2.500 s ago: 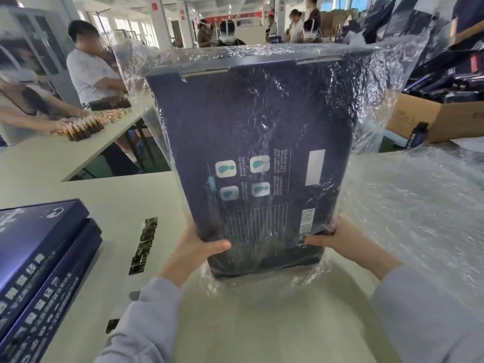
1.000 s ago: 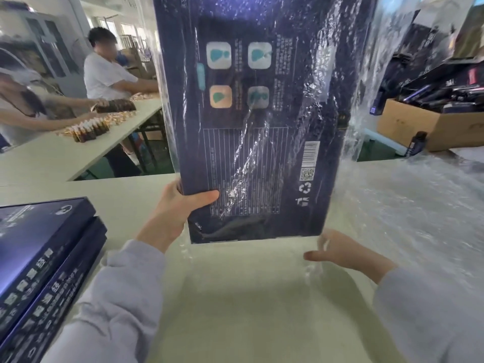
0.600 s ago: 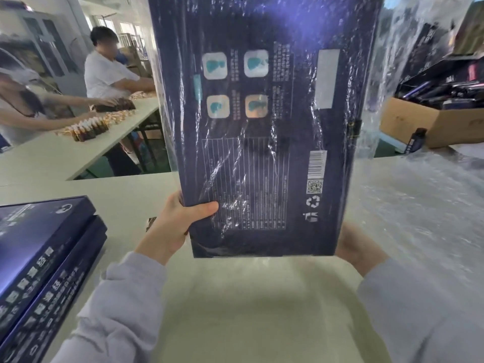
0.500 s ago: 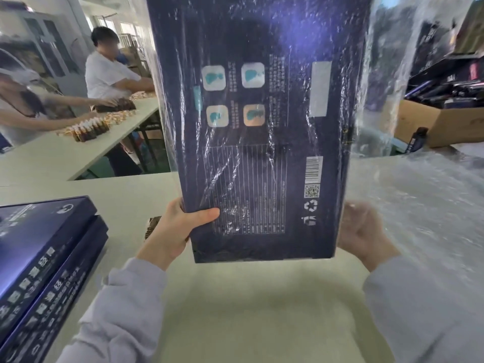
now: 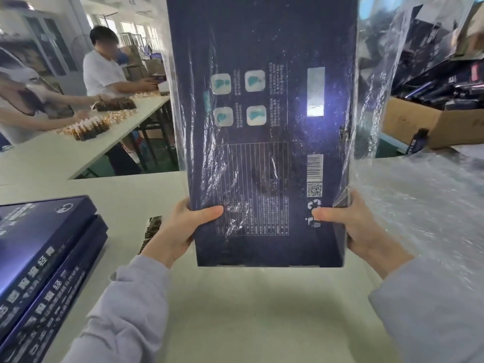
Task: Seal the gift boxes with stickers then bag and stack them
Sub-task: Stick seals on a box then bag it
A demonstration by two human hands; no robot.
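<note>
A large dark blue gift box (image 5: 264, 132) stands upright in the air in front of me, its printed back facing me, inside a clear plastic bag (image 5: 374, 82) that hangs loose along its right side. My left hand (image 5: 178, 231) grips the box's lower left edge, thumb on the front. At the lower right edge my right hand (image 5: 358, 226) grips box and bag together. The box's bottom edge hangs a little above the white table (image 5: 235, 310). Its top is out of frame.
Two more blue gift boxes (image 5: 39, 260) lie stacked at the left. A strip of dark stickers (image 5: 150, 231) lies by my left wrist. A pile of clear bags (image 5: 424, 205) covers the right. A cardboard carton (image 5: 419, 124) sits behind. Two people work at a far table (image 5: 78, 142).
The box has been lifted from low on the table to upright in the air. My right hand, loose below the bag a second ago, now grips the box's lower right edge.
</note>
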